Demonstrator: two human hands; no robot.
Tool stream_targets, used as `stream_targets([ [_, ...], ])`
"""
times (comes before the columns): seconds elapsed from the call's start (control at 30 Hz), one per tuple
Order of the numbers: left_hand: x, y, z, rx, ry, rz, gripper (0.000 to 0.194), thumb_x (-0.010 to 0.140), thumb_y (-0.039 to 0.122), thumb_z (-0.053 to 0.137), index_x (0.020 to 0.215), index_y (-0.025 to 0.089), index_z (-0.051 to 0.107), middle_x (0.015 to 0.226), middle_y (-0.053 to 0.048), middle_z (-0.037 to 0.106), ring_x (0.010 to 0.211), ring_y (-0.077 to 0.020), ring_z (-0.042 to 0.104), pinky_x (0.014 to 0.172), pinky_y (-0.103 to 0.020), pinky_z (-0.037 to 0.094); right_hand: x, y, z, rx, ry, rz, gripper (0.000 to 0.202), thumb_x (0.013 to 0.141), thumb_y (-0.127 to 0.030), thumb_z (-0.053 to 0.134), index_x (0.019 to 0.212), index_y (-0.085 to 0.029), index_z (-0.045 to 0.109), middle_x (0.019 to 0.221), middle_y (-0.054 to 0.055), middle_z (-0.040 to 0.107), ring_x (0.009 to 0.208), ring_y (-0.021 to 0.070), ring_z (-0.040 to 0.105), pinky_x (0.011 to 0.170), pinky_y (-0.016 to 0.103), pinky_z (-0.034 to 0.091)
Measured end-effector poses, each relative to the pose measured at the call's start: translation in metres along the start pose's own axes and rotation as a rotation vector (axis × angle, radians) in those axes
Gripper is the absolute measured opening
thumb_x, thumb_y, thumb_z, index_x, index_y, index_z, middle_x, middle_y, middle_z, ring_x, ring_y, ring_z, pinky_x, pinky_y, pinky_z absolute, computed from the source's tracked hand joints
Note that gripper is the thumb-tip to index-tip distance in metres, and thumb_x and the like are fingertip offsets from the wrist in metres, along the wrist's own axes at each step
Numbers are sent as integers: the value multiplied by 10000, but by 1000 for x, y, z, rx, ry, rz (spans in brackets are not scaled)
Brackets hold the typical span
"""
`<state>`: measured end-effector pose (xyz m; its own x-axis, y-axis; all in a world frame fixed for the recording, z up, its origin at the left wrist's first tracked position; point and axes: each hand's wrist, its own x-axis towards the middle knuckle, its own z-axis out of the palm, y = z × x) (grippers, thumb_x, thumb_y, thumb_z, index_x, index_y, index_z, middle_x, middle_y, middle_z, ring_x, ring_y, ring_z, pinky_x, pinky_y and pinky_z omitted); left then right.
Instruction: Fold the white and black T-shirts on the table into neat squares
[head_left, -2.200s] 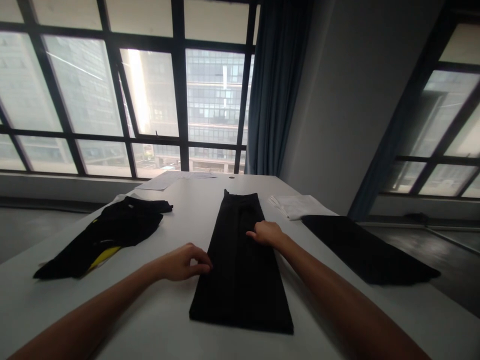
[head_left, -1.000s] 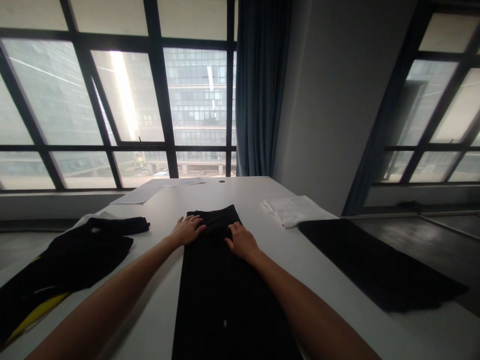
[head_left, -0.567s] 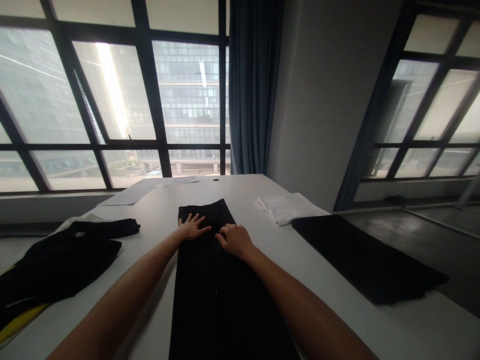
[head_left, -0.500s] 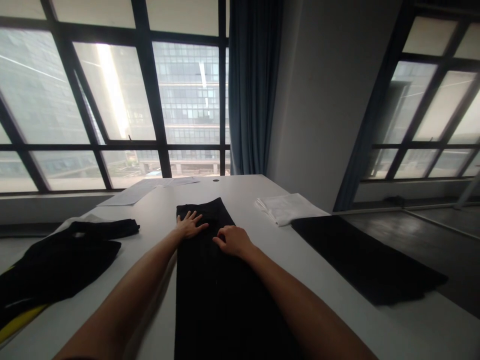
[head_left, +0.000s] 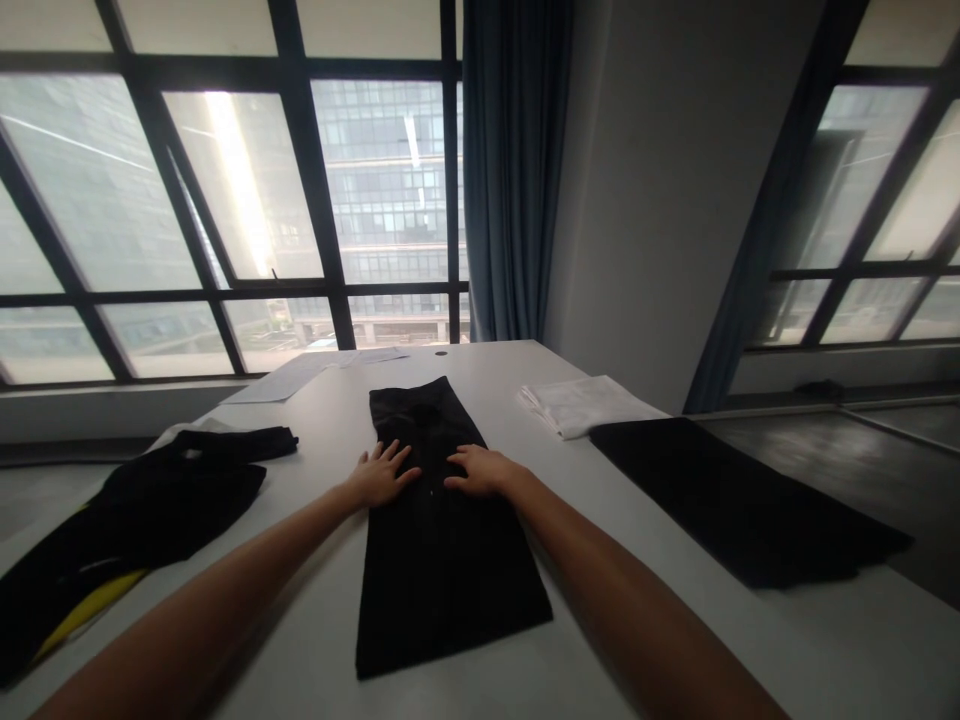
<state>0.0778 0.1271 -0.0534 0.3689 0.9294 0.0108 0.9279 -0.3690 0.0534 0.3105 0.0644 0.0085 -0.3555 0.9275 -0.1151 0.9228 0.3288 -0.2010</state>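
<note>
A folded black garment (head_left: 450, 590), possibly trousers, lies lengthwise on the white table with its narrower end away from me. My left hand (head_left: 381, 475) rests flat on its left edge, fingers spread. Across from it, my right hand (head_left: 480, 472) lies on the garment's right side with thumb and fingers stretched toward the middle. Both palms face down, and neither hand grips the cloth. The garment's near edge slants slightly, and small creases show by its far end.
To the left sits a loose heap of black clothing (head_left: 172, 510) with a yellow part. A folded white cloth (head_left: 585, 405) and another folded black garment (head_left: 735, 500) lie along the right side. Paper sheets (head_left: 277, 382) are at the far left of the white table (head_left: 495, 365).
Both hands are now nearer the middle of the garment, farther from its far end. My right hand's curled fingers have straightened. The garment's near edge has come into view.
</note>
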Motion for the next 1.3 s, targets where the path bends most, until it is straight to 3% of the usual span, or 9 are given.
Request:
stream_targets([
  [0.17, 28, -23, -26, 66, 88, 51, 680, 959, 616, 306, 1497, 211, 404, 1593, -136, 319, 1457, -341, 290, 1149, -535, 215, -24, 0, 3, -45, -2, -19, 652, 883, -496, 582, 1460, -213, 473, 1568, 153, 348, 1424, 337, 349, 1132, 501, 333],
  [0.27, 18, -19, -36, 76, 134, 59, 551, 973, 522, 364, 1388, 207, 543, 1506, -148, 467, 1378, -347, 420, 1133, -570, 221, -42, -3, 5, -107, 12, -29, 580, 899, -437, 584, 1435, -230, 508, 1557, 137, 376, 1410, 321, 377, 1135, 484, 333],
  [0.4, -38, 1, -45, 47, 140, 176, 474, 968, 544, 385, 1250, 270, 649, 1413, -70, 578, 1269, -281, 540, 1112, -472, 313, -65, -9, 6, -141, 79, -48, 429, 892, -292, 594, 1319, -263, 627, 1463, 107, 508, 1309, 314, 504, 1100, 477, 373],
  [0.57, -127, 23, -57, -64, 49, 376, 621, 863, 709, 480, 1296, 287, 622, 1446, -58, 547, 1272, -277, 538, 1058, -385, 404, -91, -20, 15, 118, 112, -350, 557, 782, -489, 720, 1270, -226, 664, 1359, 93, 583, 1188, 267, 586, 1032, 356, 444],
  [0.63, -150, 26, -57, -106, 19, 402, 702, 785, 730, 582, 1317, 274, 610, 1462, -72, 526, 1286, -298, 520, 1066, -387, 401, -97, -23, 20, 140, 98, -402, 592, 717, -480, 780, 1238, -216, 684, 1315, 95, 601, 1150, 262, 597, 998, 342, 459],
  [0.7, -164, 26, -53, -145, 49, 410, 667, 787, 676, 628, 1303, 254, 623, 1425, -84, 551, 1266, -299, 530, 1060, -388, 406, -100, -25, 22, 115, 125, -386, 435, 766, -392, 752, 1162, -215, 724, 1206, 82, 650, 1051, 236, 631, 931, 322, 478],
  [0.87, -172, 27, -43, -214, 177, 470, 353, 908, 431, 556, 1173, 249, 701, 1169, -67, 669, 1082, -239, 609, 963, -345, 464, -104, -26, 15, 73, 202, -318, 240, 833, -173, 630, 1023, -225, 767, 1029, 37, 701, 866, 168, 651, 807, 262, 476],
  [1.17, -172, 31, -50, -196, 247, 493, 325, 977, 368, 449, 1103, 241, 721, 1040, -63, 680, 984, -209, 620, 875, -314, 481, -130, -15, -15, 8, 315, -249, 247, 737, -110, 579, 854, -204, 776, 984, 43, 714, 805, 167, 643, 761, 259, 473],
  [1.3, -175, 32, -53, -197, 235, 506, 336, 976, 372, 452, 1108, 231, 727, 1037, -68, 672, 989, -209, 623, 868, -306, 485, -132, -11, -17, 26, 86, -141, 203, 664, -126, 624, 773, -206, 775, 873, 28, 735, 740, 167, 642, 667, 244, 464],
])
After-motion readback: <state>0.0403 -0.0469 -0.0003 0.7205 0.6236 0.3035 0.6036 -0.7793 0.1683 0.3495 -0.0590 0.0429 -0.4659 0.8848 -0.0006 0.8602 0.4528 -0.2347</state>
